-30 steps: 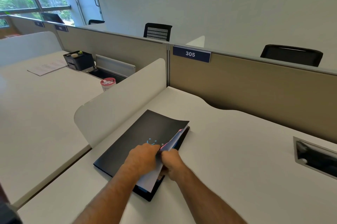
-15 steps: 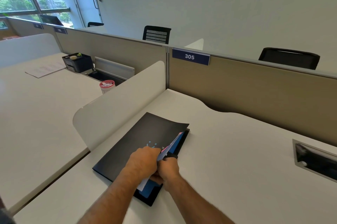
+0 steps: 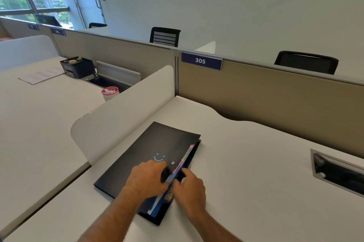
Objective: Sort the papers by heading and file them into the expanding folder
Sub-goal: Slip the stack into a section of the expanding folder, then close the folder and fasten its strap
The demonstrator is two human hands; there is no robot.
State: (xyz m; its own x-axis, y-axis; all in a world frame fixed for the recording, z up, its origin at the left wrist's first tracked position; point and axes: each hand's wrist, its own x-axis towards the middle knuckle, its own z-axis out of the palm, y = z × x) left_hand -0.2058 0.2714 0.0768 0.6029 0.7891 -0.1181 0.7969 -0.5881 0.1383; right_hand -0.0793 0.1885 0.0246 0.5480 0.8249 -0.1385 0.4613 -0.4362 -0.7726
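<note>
- The black expanding folder (image 3: 145, 155) lies flat on the pale bench (image 3: 246, 163), just beside the low white divider (image 3: 122, 115) on my left.
- My left hand (image 3: 146, 178) rests on its cover near the blue smile mark, fingers curled at the open edge — pinching the flap, I think, though the fingertips are hidden.
- My right hand (image 3: 190, 187) sits just beside it, fingers curled onto the coloured paper edges (image 3: 186, 155) — the blue sheet runs between both hands.
</note>
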